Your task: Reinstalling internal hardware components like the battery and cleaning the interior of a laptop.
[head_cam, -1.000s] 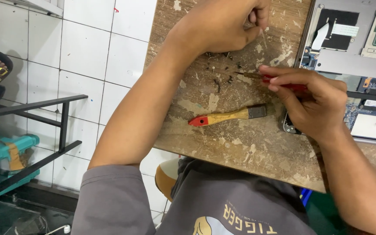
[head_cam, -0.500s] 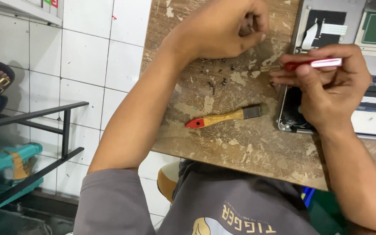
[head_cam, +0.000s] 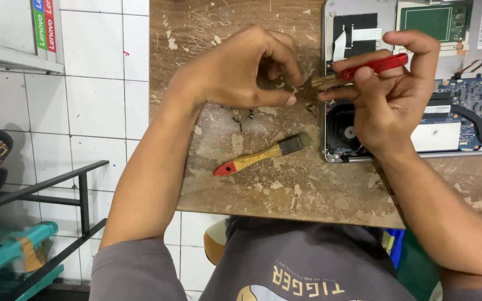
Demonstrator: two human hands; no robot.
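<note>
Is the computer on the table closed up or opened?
Opened. The laptop lies with its cover off: the green and blue circuit boards, a round fan and ribbon cables show. The right hand holds a red screwdriver over it.

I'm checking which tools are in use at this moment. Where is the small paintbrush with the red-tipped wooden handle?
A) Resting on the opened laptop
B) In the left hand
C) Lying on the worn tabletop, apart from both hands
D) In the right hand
C: the paintbrush lies flat on the tabletop, below the left hand and beside the opened laptop; the right hand holds a red-handled tool instead.
</note>
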